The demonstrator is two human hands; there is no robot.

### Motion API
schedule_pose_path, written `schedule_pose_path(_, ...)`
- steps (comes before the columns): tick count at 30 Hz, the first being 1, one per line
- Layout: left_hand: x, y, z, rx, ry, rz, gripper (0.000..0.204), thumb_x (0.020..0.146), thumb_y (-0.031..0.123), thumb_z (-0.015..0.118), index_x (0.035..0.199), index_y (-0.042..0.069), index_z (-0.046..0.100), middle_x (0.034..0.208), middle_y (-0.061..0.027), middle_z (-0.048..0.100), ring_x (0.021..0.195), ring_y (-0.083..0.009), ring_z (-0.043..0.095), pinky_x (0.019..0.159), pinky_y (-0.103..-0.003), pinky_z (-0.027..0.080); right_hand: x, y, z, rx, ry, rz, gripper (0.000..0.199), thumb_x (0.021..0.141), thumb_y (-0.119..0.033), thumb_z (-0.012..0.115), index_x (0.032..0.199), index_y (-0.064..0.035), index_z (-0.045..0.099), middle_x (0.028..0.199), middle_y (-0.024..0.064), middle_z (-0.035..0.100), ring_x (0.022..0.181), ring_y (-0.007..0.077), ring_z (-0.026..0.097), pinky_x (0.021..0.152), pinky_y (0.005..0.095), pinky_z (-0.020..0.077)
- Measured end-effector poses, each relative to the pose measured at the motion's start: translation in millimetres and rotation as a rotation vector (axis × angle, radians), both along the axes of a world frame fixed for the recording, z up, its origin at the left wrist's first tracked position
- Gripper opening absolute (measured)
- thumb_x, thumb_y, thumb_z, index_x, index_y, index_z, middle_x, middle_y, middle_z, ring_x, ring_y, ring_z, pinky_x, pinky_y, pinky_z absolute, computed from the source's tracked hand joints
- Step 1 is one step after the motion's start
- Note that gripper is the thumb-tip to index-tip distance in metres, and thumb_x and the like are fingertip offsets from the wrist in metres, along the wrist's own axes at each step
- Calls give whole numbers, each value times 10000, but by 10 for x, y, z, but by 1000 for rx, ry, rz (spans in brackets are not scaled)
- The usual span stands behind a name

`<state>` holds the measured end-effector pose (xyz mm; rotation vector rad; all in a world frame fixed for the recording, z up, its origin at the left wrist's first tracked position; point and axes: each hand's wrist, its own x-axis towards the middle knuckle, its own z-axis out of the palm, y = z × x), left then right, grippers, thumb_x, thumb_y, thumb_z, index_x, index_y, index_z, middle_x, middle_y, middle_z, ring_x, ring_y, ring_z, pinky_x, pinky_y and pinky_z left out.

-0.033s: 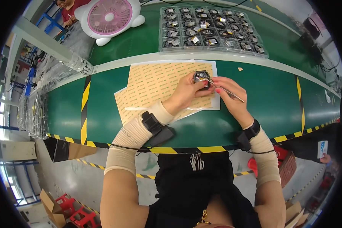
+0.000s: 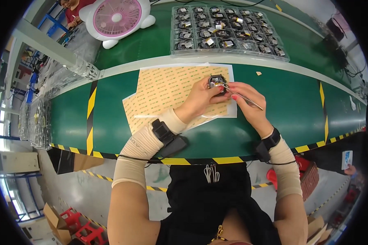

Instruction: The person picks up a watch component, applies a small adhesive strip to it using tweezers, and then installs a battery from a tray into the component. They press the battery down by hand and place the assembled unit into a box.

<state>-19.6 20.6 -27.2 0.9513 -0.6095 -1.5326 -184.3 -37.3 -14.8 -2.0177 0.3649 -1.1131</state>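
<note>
green table [image 2: 290,110]: i see no clear shift, same step; left grip [image 2: 198,99] holds black device [image 2: 217,79], right grip [image 2: 252,107] pinches tweezers [image 2: 250,102].

Slim metal tweezers [image 2: 250,101] slant over a small black device [image 2: 216,80].

Tiny delta only. Fan [image 2: 116,17] now a hair further left and up in view; sheets' [image 2: 163,92] left edge nudged left too. Reads like slight head motion; can't confirm the items themselves moved. Inside the device [image 2: 217,82], the look around the tweezers [image 2: 250,101] tip changed slightly; direction too small to call.
</note>
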Motion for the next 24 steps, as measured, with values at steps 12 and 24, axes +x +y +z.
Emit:
schedule_pose_path(12, -22, 30, -39, -18, 1, 4, 157, 866, -25, 461, 1022, -44, 451, 970, -115, 563, 877, -204, 608, 792, -298, 542, -41, 97, 28, -90, 75, 7, 196, 751, 55, 601, 943, 24, 630, 1005, 130, 625, 918, 223, 604, 795, 299, 481)
schedule_pose_path(24, -35, 21, 3, -1, -29, -27, 144, 871, -19, 459, 1011, -50, 464, 949, -121, 572, 857, -206, 621, 793, -297, 539, -19, 12, 10, -8, 40, 17, 188, 772, 61, 561, 938, 14, 635, 971, 126, 644, 865, 224, 626, 741, 286, 501)
